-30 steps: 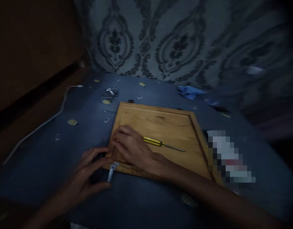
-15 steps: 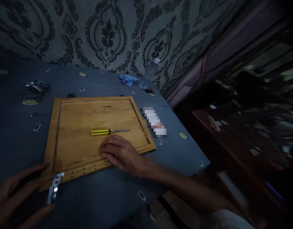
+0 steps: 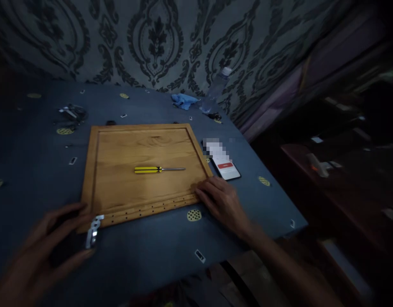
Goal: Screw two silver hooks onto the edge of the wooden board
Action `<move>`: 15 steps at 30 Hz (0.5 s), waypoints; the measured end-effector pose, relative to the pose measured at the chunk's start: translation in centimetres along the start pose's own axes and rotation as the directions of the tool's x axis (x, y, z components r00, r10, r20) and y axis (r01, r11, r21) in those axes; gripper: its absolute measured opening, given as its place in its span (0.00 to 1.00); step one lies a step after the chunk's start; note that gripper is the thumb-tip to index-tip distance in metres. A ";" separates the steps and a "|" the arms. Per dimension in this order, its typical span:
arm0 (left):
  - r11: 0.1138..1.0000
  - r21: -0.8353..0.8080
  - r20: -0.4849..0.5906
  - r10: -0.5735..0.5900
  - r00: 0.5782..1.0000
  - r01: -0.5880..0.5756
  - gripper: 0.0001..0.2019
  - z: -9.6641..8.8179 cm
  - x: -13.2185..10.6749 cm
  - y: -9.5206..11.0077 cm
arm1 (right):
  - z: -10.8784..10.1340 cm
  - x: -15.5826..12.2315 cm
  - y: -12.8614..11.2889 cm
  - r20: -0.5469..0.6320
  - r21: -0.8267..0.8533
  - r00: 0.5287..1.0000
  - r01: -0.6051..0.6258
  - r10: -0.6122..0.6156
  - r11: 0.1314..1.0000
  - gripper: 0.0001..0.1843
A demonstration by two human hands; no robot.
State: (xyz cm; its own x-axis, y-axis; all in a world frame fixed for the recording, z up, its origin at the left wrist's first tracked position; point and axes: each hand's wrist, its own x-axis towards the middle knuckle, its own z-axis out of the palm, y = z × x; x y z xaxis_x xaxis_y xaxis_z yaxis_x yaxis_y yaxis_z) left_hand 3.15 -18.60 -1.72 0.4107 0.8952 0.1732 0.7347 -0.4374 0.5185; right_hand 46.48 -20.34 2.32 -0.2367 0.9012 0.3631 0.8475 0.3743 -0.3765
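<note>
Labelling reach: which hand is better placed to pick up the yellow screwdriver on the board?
Right, likely. The right hand rests at the near right corner of the board, nearest the screwdriver. The left hand is blurred at the near left corner beside the metal bracket.

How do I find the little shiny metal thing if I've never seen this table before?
Find the big wooden board lying flat on the blue table. Go to its near left corner, right by the left hand, where the metal piece sticks out past the edge. It is small and silvery, unlike the screwdriver with the yellow handle in the board's middle.
</note>
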 end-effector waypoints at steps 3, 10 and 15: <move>1.000 -0.002 -0.002 0.026 1.000 -0.026 0.20 -0.5 0.3 1.4 | 0.2 1.5 -1.0 0.037 0.122 0.999 -0.005 0.000 0.993 0.15; 0.996 -0.084 0.079 -0.035 0.996 0.042 0.17 -1.4 0.8 2.0 | -1.3 3.8 -1.9 0.071 0.273 0.977 -0.213 0.201 0.938 0.19; 0.991 -0.108 0.080 -0.069 0.994 0.077 0.20 -1.7 0.8 2.4 | -1.8 2.0 -1.9 0.173 0.286 0.962 -0.256 0.213 0.924 0.22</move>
State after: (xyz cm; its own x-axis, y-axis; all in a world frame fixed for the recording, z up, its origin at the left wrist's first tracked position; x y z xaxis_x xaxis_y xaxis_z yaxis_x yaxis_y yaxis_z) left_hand 4.27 -18.81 1.08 0.4011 0.9134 0.0697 0.7016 -0.3552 0.6178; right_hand 45.20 -19.63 5.32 -0.1294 0.9841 0.1217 0.7076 0.1777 -0.6840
